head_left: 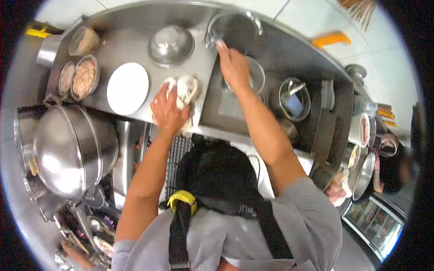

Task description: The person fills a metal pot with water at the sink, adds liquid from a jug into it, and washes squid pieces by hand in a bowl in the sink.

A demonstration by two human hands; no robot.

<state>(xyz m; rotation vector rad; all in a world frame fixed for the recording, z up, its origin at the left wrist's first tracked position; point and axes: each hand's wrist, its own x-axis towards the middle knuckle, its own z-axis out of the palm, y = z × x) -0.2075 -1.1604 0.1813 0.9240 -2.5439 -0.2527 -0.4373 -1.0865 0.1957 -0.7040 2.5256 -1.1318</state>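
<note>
My left hand presses on a crumpled whitish cloth on the steel counter, its fingers curled into the fabric. My right hand reaches over the sink to the base of the curved faucet, where its fingertips meet the handle. Below that hand, partly hidden by it, a round clear or metal bowl sits in the sink. To the left of the cloth lies a white plate, and behind it a shiny metal bowl is turned upside down.
A bowl of shredded food stands at the counter's left end. A large domed steel pot is at my left. In the sink's right part sits a bowl with a blue item. Another person's arm shows at lower left.
</note>
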